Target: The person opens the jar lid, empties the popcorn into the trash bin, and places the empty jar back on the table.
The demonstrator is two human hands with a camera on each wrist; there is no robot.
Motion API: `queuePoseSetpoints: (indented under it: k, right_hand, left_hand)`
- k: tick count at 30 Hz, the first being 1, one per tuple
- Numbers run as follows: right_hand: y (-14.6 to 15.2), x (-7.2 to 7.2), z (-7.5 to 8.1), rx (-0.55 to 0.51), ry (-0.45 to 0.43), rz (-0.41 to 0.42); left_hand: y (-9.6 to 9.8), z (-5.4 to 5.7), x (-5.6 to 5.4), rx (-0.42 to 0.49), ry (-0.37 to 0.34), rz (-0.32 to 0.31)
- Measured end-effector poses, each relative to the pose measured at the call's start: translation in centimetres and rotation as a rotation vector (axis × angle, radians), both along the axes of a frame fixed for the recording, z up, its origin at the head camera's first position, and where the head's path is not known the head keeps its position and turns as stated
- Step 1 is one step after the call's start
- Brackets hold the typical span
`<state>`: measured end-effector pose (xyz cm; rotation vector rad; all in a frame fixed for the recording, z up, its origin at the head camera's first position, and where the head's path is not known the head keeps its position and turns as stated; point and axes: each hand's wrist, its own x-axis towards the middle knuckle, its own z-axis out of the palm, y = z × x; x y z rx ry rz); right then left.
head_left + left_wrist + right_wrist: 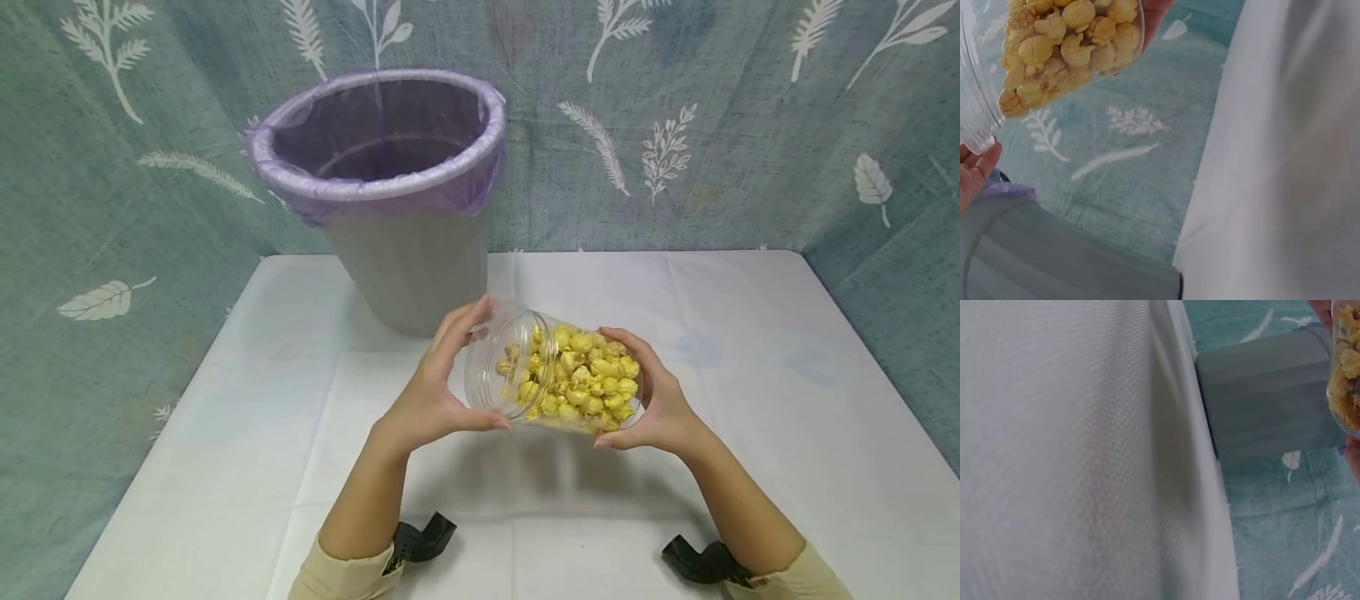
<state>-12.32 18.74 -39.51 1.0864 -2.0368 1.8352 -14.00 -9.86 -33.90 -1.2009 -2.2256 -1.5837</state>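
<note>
A clear jar (551, 327) of yellow popcorn (588, 379) lies tilted on its side in the air above the table. Its clear, ringed end points left; I cannot tell whether a lid is on it. My left hand (438, 387) grips that end, thumb below and fingers above. At the base end, my right hand (663, 408) holds the jar between thumb and fingers. The left wrist view shows popcorn (1075, 44) through the wall and fingertips (988, 159) at the ringed end. Only part of the jar's base (1338, 403) shows in the right wrist view.
A grey bin (420, 267) with a purple liner (375, 187) stands at the back left of the table, beyond my left hand. White cloth (225, 467) covers the table. Green leaf-patterned curtains (712, 125) hang behind and along both sides.
</note>
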Motion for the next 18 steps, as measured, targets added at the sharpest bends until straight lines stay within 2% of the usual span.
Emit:
queuePoseSetpoints:
  k: [8,14,18]
  right_hand:
    - [0.4,0.0,0.2,-0.018,-0.032,-0.012]
    - [0.7,-0.1,0.4,-0.009,-0.031,-0.026]
    - [0.9,0.0,0.6,-0.010,-0.062,-0.047]
  left_hand:
    - [-0.8,-0.1,-0.4,-0.036,-0.024,0.054]
    - [-1.6,-0.3,-0.9,-0.064,-0.097,0.100]
    - [-2.1,-0.4,-1.2,-0.090,-0.139,0.139]
